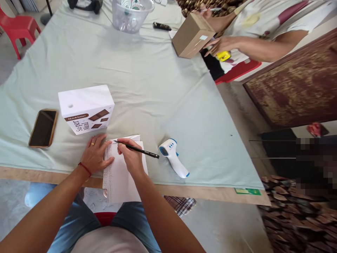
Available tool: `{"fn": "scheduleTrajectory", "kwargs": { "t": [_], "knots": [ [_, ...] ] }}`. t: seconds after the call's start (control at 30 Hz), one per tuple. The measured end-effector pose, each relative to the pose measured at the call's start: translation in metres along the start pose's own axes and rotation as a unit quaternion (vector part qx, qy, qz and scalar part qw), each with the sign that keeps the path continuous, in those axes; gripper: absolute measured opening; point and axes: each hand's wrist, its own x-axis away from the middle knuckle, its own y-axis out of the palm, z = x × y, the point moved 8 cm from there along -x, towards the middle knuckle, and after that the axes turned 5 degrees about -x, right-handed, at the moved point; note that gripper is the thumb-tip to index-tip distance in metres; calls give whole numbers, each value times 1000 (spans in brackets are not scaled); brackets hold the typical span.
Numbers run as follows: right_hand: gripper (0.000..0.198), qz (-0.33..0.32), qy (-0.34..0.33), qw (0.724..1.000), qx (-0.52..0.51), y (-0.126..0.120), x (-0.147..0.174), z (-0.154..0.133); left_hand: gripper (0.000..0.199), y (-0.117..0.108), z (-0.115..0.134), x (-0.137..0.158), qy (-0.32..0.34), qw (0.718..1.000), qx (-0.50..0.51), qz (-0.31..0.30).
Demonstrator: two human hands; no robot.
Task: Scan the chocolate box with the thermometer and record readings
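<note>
A black pencil is gripped in my right hand, its tip at the upper left of a white notebook. My left hand lies with fingers spread at the notebook's left edge, thumb on the paper. The notebook hangs partly over the table's front edge. A white NutriMotion box stands just beyond my left hand. To the right of my right hand lies a white and blue infrared thermometer. A phone in a brown case rests face up at the left.
Across the table a person holds a cardboard box and a yellow tape measure. A clear plastic basin stands at the far side, beside a black-handled object. A red stool is at far left.
</note>
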Motion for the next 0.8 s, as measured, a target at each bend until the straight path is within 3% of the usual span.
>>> {"fn": "scheduleTrajectory", "kwargs": {
  "t": [0.1, 0.23, 0.3, 0.4, 0.53, 0.8],
  "knots": [
    [16, 15, 12, 1000, 11, 4, -1, -15, 52, 1, 1, 0, 1, 1000, -5, 2],
    [18, 32, -65, 997, -10, 11, 6, -55, 51, 2, 1, -1, -2, 1000, 1, -4],
    [20, 39, -87, 995, -38, 14, 9, -63, 51, 1, 1, -1, -5, 1000, 4, -4],
    [17, 31, -76, 996, -42, 15, 5, -46, 52, 1, 1, 0, -9, 1000, 11, -1],
    [14, 27, -45, 998, 34, 4, -5, -4, 53, 2, 1, 0, -5, 1000, 14, -4],
    [11, 65, -145, 980, 122, -19, 0, 8, 52, -1, 3, -1, -5, 1000, -9, -6]
  ]
}}
